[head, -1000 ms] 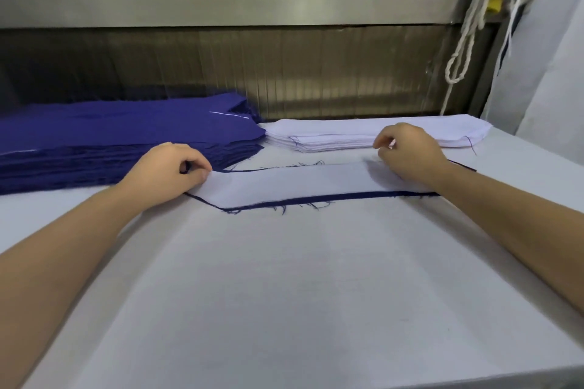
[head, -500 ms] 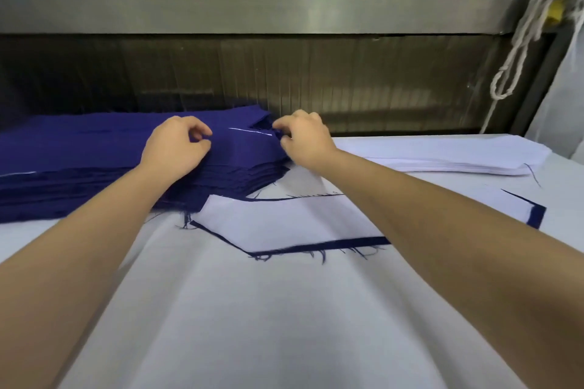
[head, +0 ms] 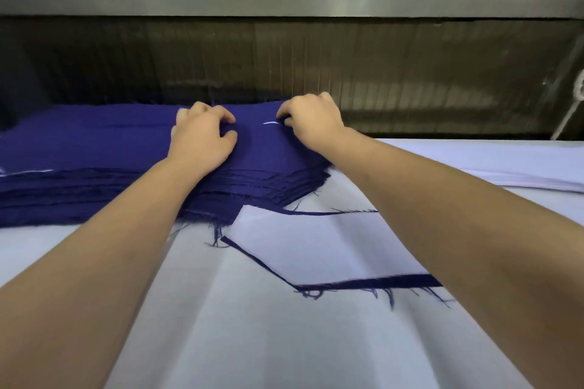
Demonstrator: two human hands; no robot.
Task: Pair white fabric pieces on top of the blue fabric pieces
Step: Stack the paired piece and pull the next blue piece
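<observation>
Both hands are on the blue fabric stack, far left of the counter. Left hand has its fingers curled, thumb and forefinger nipping the top blue piece. Right hand is curled over that piece's far right corner, beside a short white mark, and looks to be pinching too. Main risk is a double pick: the layers are thin and the edges frayed and stepped, so a pinch could take two or more plies, or loose threads could drag the ply below out of line. Second risk: both pinch points sit close together near one end, so the long left part of the piece would likely trail unsupported and could fold, twist or rake the stack askew on the lift. Third: one finished pair lies on the counter just near of the stack, partly under the right forearm. It is a white piece on a blue piece, with only a blue border showing. An arm or a swinging piece could brush it and knock the white off register. The white fabric stack is far right, well apart, so the next white means a long reach over that pair, and its frayed threads would snag easily.
</observation>
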